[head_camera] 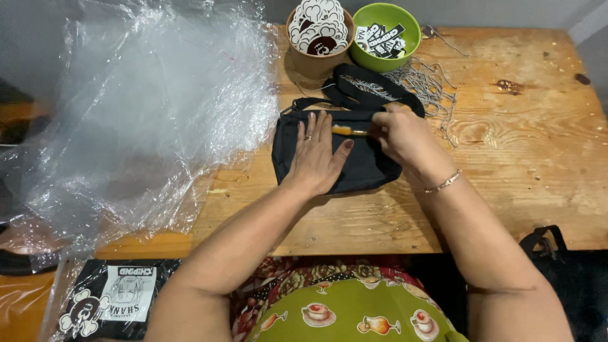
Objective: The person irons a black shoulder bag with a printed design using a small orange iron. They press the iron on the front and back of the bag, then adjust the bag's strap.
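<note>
Pouch: black pouch (354, 161) lies mid-counter (519, 158), toward its far edge.
Left hand (316, 155): I see it flat, fingers spread open on the pouch.
Right hand (405, 136): fingers pinched on an orange tag (347, 130).
Far edge: green bowl (386, 28), brown cup (316, 38).

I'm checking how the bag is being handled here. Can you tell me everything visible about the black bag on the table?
The black bag is a small, soft pouch of what looks like fabric, lying flat on the wooden table. Its black strap is bunched behind it, towards the two bowls. The left hand presses flat on its front, while the right hand pinches at a small orange piece near its top edge, possibly by the zip. Both hands hide part of its face.
</note>
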